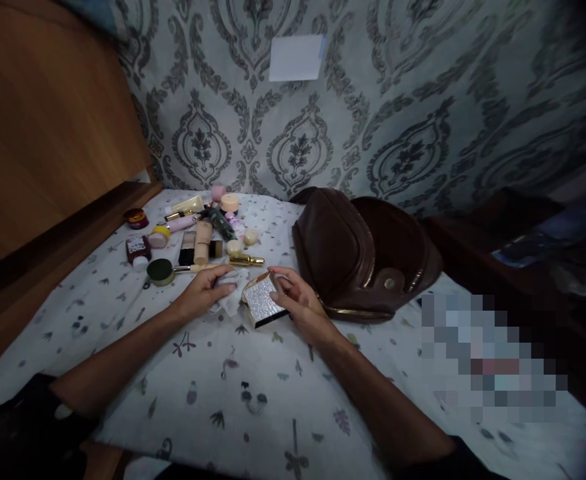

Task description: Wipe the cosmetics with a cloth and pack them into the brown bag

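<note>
My left hand (207, 291) is closed on a crumpled white wipe (232, 297), thumb over it. In my right hand (295, 300) is a small silver, glittery box-shaped case (264, 299) with gold-coloured edges, gripped at its right side and tilted. The wipe is close against the case's left edge; whether they touch I cannot tell. Just beyond my hands lie a gold tube (247, 260), a makeup brush (200, 269) and a round dark green tin (161, 272). What the case contains is hidden.
Several cosmetics, including a beige bottle (203, 241) and a dark red jar (136, 218), crowd the back left. An open brown leather bag (333, 233) stands right of my hands. A wooden panel (53, 120) borders the left; a patterned wall (297, 140) rises behind. A blurred patch covers the right.
</note>
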Demonstrator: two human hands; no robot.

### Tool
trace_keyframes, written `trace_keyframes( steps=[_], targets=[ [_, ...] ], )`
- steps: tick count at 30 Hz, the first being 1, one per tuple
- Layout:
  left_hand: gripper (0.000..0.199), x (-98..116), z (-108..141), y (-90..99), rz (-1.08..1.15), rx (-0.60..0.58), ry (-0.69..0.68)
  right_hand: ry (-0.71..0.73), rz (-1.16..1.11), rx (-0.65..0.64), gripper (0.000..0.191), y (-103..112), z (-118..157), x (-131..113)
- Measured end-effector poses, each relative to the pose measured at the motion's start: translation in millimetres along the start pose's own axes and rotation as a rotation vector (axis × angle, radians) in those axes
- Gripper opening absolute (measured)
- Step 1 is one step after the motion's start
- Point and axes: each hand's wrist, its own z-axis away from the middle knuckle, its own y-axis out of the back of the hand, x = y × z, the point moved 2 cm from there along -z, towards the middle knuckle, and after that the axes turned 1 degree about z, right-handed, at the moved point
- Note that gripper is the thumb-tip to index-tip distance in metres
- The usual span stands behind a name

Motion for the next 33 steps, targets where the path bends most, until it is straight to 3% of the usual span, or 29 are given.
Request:
trace_keyframes(
  steps=[7,11,14,21,27,33],
  targets=[
    [0.034,14.1,3.6,1.3,-0.139,-0.03,-0.098,0.036,-0.013,-0.082,0.051,-5.9,3.8,-2.3],
    [0.03,26.4,6.7,-0.8,-0.233,-0.066,-0.251,0.076,0.027,-0.154,0.044,-11.7,6.4,-4.1],
    [0.032,35.7,11.4,-3.6,-0.301,-0.008,-0.371,0.102,0.113,-0.209,0.044,-18.8,11.5,-8.0],
    [0.029,51.1,24.2,-14.4,-0.467,0.026,-0.668,0.219,0.259,-0.209,0.037,-26.0,18.2,-10.5],
    [0.032,50.4,24.2,-14.6,-0.525,-0.007,-0.723,0.199,0.264,-0.087,0.036,-21.0,11.4,-3.1],
    [0.031,39.6,20.2,-14.4,-0.517,-0.082,-0.652,0.17,0.241,-0.016,0.046,-13.0,6.3,-2.0]
  ],
)
